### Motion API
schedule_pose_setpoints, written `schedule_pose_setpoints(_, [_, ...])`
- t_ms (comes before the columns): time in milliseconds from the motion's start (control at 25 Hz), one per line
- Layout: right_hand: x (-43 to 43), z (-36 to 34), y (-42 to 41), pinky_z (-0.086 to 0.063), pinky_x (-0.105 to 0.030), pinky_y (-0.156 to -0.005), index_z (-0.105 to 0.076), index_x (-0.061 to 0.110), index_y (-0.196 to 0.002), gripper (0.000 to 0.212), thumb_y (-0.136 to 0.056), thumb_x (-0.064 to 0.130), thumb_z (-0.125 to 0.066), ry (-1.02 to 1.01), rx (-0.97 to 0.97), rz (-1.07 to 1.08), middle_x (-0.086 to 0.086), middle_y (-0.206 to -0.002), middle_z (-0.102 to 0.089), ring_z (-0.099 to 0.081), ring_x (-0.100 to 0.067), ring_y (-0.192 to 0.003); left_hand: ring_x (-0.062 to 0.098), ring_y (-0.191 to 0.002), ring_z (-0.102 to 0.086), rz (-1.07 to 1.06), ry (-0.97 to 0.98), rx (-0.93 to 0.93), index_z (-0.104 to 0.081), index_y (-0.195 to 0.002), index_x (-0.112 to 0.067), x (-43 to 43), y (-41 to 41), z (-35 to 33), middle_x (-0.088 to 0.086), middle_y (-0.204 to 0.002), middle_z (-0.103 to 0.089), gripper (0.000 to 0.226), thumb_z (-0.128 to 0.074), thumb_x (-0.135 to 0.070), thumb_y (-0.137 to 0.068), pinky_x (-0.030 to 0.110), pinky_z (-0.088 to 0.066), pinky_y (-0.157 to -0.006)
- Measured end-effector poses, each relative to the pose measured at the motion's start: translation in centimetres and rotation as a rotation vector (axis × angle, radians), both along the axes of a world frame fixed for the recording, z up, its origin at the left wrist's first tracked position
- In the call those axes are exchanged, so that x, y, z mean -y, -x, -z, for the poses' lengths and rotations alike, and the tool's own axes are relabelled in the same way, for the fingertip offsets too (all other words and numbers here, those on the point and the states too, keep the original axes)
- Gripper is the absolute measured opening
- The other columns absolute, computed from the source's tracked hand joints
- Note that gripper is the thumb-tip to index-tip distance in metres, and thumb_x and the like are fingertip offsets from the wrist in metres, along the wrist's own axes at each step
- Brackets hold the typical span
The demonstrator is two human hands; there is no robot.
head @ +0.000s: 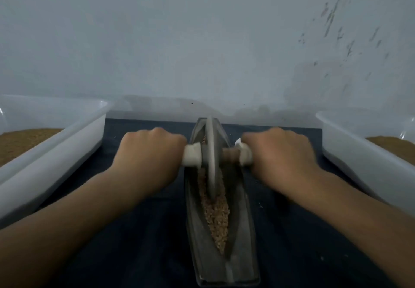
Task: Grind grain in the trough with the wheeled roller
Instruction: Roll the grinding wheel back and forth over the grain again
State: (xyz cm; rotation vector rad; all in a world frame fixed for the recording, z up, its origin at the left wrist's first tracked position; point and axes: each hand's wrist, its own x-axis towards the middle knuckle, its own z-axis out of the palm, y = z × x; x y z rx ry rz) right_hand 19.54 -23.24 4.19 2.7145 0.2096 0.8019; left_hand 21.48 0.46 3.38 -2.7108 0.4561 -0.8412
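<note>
Dim, bluish light; soft blur; wide-angle edge distortion.

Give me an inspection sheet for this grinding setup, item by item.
Surface: dark cloth, a few pale specks on it.
Job's things: trough lies lengthwise, grain in its groove; roller stands in it toward the far end.
Clutter: left tub and right tub, brown grainy material in each.
Grippers: left hand and right hand each grip a roller handle.
Cables: nothing seen.
Surroundings: pale wall, scuffed at right.

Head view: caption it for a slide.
Left hand and right hand grip the wheeled roller by its handles, wheel set in the grain in the trough.
</note>
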Motion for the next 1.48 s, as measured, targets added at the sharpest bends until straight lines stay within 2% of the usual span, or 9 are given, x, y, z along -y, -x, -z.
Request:
schedule_pose_setpoints(120, [-1.1,-1.4,-4.9,-0.038,-0.03,-0.058,-0.063,0.026,-0.094,0.014,-0.086,0.015,-0.06,-0.178,-0.143,0.053,0.0,-0.085,-0.061,-0.062,-0.027,-0.08,0.026,-0.078,-0.061,-0.06,0.069,-0.037,-0.057,-0.099,-0.026,1.9,-4.5,-1.4,0.001,-0.086,-0.059,0.012,-0.059,-0.033,-0.09,0.033,-0.037,-0.059])
schedule_pose_setpoints(240, [-0.1,-1.1,-3.1,-0.037,-0.03,-0.056,-0.057,0.029,-0.088,0.012,-0.084,0.019,-0.062,-0.205,-0.218,0.031,0.005,-0.079,-0.056,-0.058,-0.022,-0.074,0.027,-0.081,-0.062,-0.006,0.047,-0.033,-0.051,-0.097,-0.028,1.7,-3.4,-2.1,0.0,-0.089,-0.059,0.012,-0.058,-0.033,-0.089,0.033,-0.036,-0.059])
schedule_pose_setpoints(360, [1.4,0.2,2.5,-0.015,-0.023,-0.041,-0.045,0.031,-0.072,0.026,-0.06,0.024,-0.067,-0.046,-0.036,-0.092,0.013,-0.056,-0.03,-0.03,-0.006,-0.046,0.01,-0.045,-0.033,0.116,-0.03,0.021,-0.034,-0.077,-0.034,-1.5,1.0,-0.7,-0.01,-0.061,-0.031,0.033,-0.065,-0.04,-0.072,0.024,-0.017,-0.044])
schedule_pose_setpoints(520, [1.4,-0.5,4.7,-0.005,-0.017,-0.043,-0.036,0.03,-0.065,0.033,-0.043,0.026,-0.061,-0.014,0.052,-0.141,0.013,-0.051,-0.014,-0.014,-0.003,-0.04,0.001,-0.046,0.003,0.181,-0.041,0.093,-0.029,-0.065,-0.037,-3.0,2.9,-0.7,-0.015,-0.056,-0.007,0.047,-0.07,-0.047,-0.044,0.015,-0.002,-0.047])
schedule_pose_setpoints(680, [-2.3,-1.9,-2.4,-0.03,-0.029,-0.056,-0.06,0.027,-0.093,0.012,-0.084,0.019,-0.064,0.005,-0.074,0.07,0.004,-0.071,-0.047,-0.057,-0.026,-0.072,0.017,-0.06,-0.048,-0.062,0.2,-0.147,-0.052,-0.084,-0.03,-0.3,-2.6,0.2,-0.007,-0.072,-0.05,0.009,-0.061,-0.032,-0.084,0.032,-0.037,-0.056])
schedule_pose_setpoints(800, [-3.6,-3.8,-5.2,-0.034,-0.031,-0.065,-0.06,0.022,-0.09,0.007,-0.089,0.015,-0.061,0.017,-0.115,0.053,0.002,-0.077,-0.045,-0.062,-0.026,-0.088,0.023,-0.079,-0.06,-0.073,0.315,-0.331,-0.061,-0.095,-0.026,0.0,-4.8,-0.7,-0.001,-0.089,-0.062,0.007,-0.058,-0.026,-0.088,0.037,-0.046,-0.069])
schedule_pose_setpoints(1120, [1.1,-2.1,2.8,-0.024,-0.022,-0.038,-0.051,0.037,-0.072,0.02,-0.055,0.037,-0.06,-0.037,-0.327,-0.091,0.012,-0.058,-0.048,-0.045,-0.003,-0.047,0.007,-0.046,-0.002,0.182,-0.01,0.06,-0.027,-0.068,-0.035,-2.8,3.4,-0.5,-0.011,-0.054,-0.016,0.057,-0.079,-0.036,-0.044,0.017,-0.004,-0.047])
schedule_pose_setpoints(1280, [-1.0,-2.1,-3.2,-0.042,-0.029,-0.052,-0.049,0.028,-0.071,0.018,-0.08,0.031,-0.065,-0.028,-0.246,-0.051,0.006,-0.069,-0.052,-0.056,-0.019,-0.065,0.013,-0.055,-0.037,-0.066,0.145,-0.072,-0.045,-0.081,-0.03,-0.3,-1.7,0.1,-0.008,-0.069,-0.04,0.015,-0.06,-0.032,-0.085,0.03,-0.03,-0.053])
schedule_pose_setpoints(1480, [-0.9,-2.5,-3.4,-0.048,-0.032,-0.057,-0.051,0.029,-0.074,0.017,-0.085,0.029,-0.064,-0.052,-0.289,-0.079,0.007,-0.074,-0.057,-0.059,-0.018,-0.07,0.02,-0.07,-0.051,-0.063,0.165,-0.166,-0.057,-0.092,-0.031,0.3,-1.6,-1.1,-0.007,-0.078,-0.049,0.006,-0.057,-0.029,-0.087,0.033,-0.037,-0.061])
